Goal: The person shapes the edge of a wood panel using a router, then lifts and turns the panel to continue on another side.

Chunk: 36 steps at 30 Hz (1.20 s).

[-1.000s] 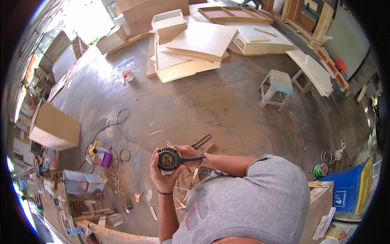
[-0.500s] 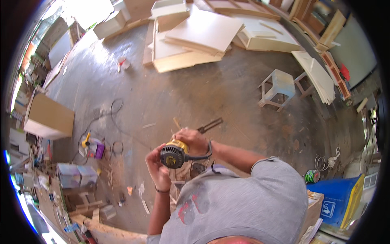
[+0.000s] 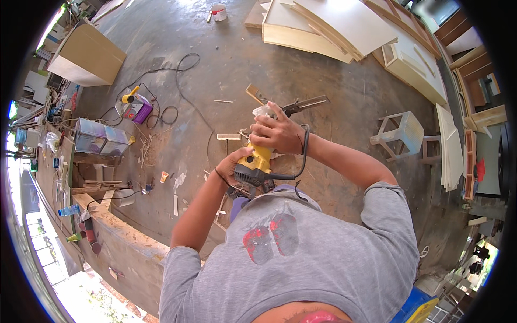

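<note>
Both my hands hold a yellow and black corded router (image 3: pixel 257 161) in front of my chest. My left hand (image 3: pixel 236 161) is closed around the side of its body near the vented black end. Wrapped over the far end is my right hand (image 3: pixel 276 131), its fingers bent across a pale, clear-looking part. A dark slotted metal bar (image 3: pixel 308 104) sticks out to the right beyond that hand. The router's black cord (image 3: pixel 306 153) loops beside my right wrist. Past my fingers shows a thin wooden strip (image 3: pixel 253 93); whether it touches the router I cannot tell.
Large white panels (image 3: pixel 344 24) are piled at the far right. A pale plastic stool (image 3: pixel 405 134) stands right of me. Cables (image 3: pixel 180 72) trail over the floor near a purple box (image 3: pixel 141 109). A workbench (image 3: pixel 132 237) and cardboard box (image 3: pixel 89 54) are at the left.
The router has tilted, so its vented end now points toward me instead of up. My hands have moved farther out, and my view has shifted left and down.
</note>
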Tool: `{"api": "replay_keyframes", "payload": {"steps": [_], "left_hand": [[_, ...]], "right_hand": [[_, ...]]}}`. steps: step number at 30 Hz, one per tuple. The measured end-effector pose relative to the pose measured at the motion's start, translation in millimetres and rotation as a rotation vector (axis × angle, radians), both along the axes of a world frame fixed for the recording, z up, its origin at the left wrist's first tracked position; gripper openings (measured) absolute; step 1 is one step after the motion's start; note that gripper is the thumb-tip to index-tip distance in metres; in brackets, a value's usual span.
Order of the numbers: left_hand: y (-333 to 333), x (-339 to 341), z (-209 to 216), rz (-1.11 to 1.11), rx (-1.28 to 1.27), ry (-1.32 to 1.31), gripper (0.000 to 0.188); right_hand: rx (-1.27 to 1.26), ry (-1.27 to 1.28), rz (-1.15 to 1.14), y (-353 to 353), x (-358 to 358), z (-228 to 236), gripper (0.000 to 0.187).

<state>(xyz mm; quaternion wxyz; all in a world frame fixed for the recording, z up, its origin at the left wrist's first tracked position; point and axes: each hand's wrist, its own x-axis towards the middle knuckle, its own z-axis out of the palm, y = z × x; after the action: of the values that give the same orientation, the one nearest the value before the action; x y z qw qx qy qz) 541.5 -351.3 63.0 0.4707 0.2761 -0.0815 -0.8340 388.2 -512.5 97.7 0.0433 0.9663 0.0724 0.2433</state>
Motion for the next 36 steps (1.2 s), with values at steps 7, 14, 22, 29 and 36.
{"api": "replay_keyframes", "payload": {"steps": [7,14,22,29,36], "left_hand": [[-12,-13,2,0.211,0.005,0.011,0.053],[-31,-2,30,0.390,-0.108,-0.285,0.043],[-34,2,34,0.525,-0.236,-0.572,0.051],[-27,-1,40,0.593,-0.276,-0.638,0.055],[-14,15,25,0.765,-0.279,-0.660,0.046]], "right_hand": [[0.156,0.056,-0.265,12,-15,9,0.054],[1.195,-0.406,-0.737,19,-87,-82,0.099],[1.196,-0.120,-1.210,-5,-126,-167,0.086],[0.591,1.372,-1.149,-18,-175,-179,0.075],[0.744,1.718,-0.823,21,-187,-266,0.055]]}}
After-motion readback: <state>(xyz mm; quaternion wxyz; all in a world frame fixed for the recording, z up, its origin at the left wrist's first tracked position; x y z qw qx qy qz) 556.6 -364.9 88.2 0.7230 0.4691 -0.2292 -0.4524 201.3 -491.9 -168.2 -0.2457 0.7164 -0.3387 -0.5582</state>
